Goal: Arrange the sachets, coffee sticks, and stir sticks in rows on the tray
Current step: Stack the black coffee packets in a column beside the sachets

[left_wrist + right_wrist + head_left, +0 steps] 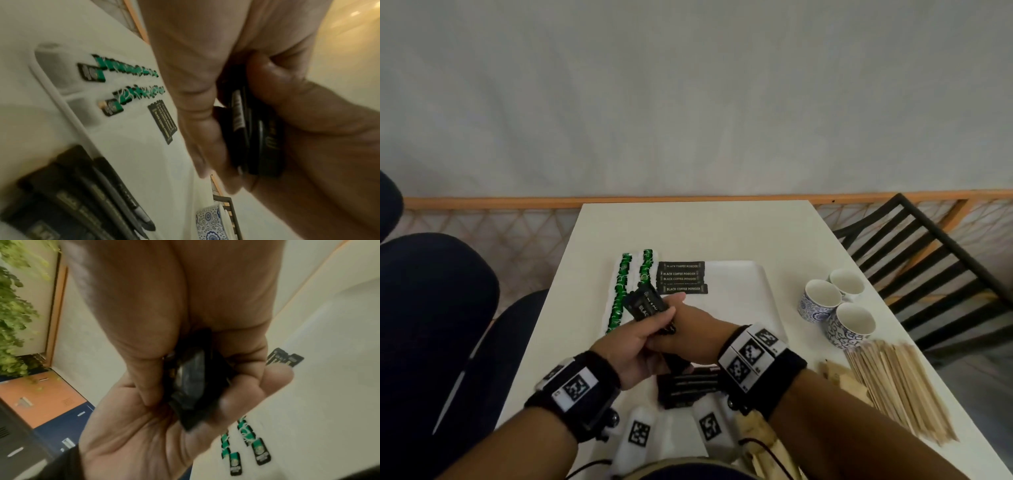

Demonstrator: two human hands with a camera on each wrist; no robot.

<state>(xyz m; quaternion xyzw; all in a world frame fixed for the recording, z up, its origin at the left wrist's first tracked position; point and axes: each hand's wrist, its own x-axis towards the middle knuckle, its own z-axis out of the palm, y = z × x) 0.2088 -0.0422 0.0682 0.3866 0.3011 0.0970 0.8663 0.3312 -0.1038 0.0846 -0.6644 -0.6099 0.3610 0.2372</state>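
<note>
Right now both hands are locked on one small bundle of black coffee sticks (650, 306): the left hand (635, 346) wraps it from below with curled fingers, and the right hand (688, 329) pinches it from the other side, thumb lying on top. Nothing is released; both are grasping the same bundle above the near left part of the white tray (739, 274).

Just behind the wrists, toward the person, a loose heap of more black sticks (688, 383) waits on the table. Off to the right of the right wrist lies the fan of wooden stir sticks (897, 387), untouched.

Just past the fingertips, slightly right, sits the started row of black coffee powder sticks (681, 277), lying crosswise and slightly overlapped. Left of the fingertips run two columns of green sachets (631, 284).

The judgement here: peel one stick off the bundle with the right thumb while the left keeps the rest squeezed, then lay it directly below the last black stick, ends flush. A loose left grip risks spilling the bundle onto the green columns.

Beyond, to the right, three blue-patterned cups (835, 305) stand clear of the work.
</note>
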